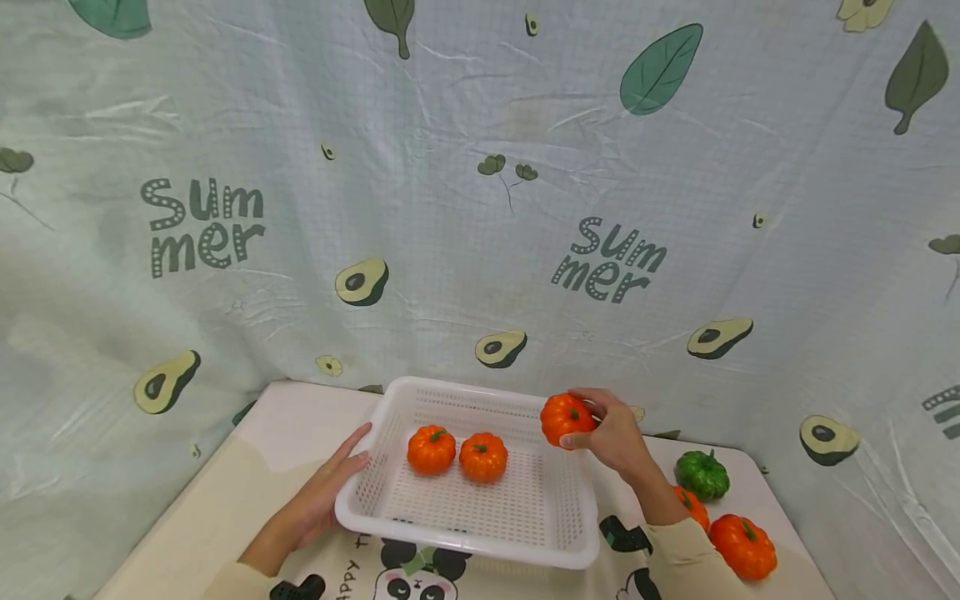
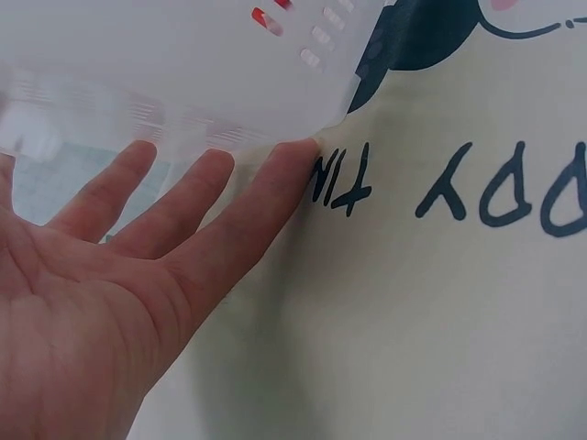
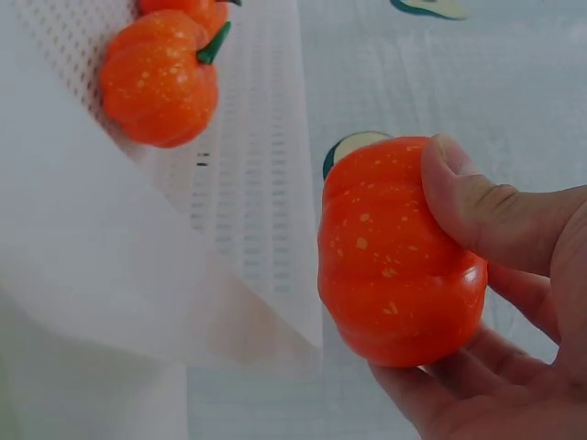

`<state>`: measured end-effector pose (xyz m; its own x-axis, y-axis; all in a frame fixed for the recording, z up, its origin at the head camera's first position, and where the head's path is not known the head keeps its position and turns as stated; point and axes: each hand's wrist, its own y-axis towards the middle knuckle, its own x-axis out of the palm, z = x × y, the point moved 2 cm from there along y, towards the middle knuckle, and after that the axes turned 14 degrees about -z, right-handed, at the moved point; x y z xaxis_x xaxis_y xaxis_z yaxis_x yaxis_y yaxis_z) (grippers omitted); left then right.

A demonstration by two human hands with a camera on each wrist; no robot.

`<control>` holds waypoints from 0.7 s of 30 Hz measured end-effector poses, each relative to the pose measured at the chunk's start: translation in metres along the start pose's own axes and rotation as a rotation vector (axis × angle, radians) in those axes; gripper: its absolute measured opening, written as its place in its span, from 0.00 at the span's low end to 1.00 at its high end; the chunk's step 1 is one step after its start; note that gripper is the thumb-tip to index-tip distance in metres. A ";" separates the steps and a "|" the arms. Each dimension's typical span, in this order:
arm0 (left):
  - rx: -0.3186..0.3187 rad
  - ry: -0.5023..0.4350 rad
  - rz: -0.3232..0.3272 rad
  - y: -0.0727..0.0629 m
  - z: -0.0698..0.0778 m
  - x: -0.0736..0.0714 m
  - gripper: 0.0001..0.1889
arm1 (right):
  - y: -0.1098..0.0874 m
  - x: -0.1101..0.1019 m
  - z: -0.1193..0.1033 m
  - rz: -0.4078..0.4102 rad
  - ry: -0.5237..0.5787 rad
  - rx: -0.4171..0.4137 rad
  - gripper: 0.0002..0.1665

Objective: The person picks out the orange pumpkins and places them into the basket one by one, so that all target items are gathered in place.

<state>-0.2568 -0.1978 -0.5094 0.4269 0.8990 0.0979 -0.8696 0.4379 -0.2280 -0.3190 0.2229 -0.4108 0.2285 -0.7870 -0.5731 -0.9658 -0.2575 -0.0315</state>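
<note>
My right hand (image 1: 618, 435) grips a small orange pumpkin (image 1: 561, 419) with a green stem, thumb on one side and fingers round the other. The held pumpkin (image 3: 394, 257) is at the right wall of a white plastic basket (image 1: 480, 542), up at rim height. Inside the basket two more orange pumpkins, a left one (image 1: 431, 450) and a right one (image 1: 483, 457), sit side by side. At the basket's left wall is my left hand (image 1: 315, 500). Its fingers (image 2: 202, 179) are spread and straight, their tips right at the basket's side.
On the table's right side lie a green pumpkin (image 1: 702, 475), an orange pumpkin (image 1: 692, 507) partly hidden by my right arm, and another orange pumpkin (image 1: 747, 547). A printed cloth (image 1: 416, 583) covers the table. Behind the table hangs a patterned curtain (image 1: 435, 217).
</note>
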 end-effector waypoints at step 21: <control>0.018 -0.005 -0.010 0.000 0.001 0.000 0.34 | 0.006 0.005 0.010 -0.041 0.013 -0.076 0.41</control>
<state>-0.2568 -0.1975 -0.5084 0.4340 0.8948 0.1050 -0.8699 0.4465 -0.2096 -0.3245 0.2232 -0.4224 0.2696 -0.7818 -0.5622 -0.9435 -0.3312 0.0082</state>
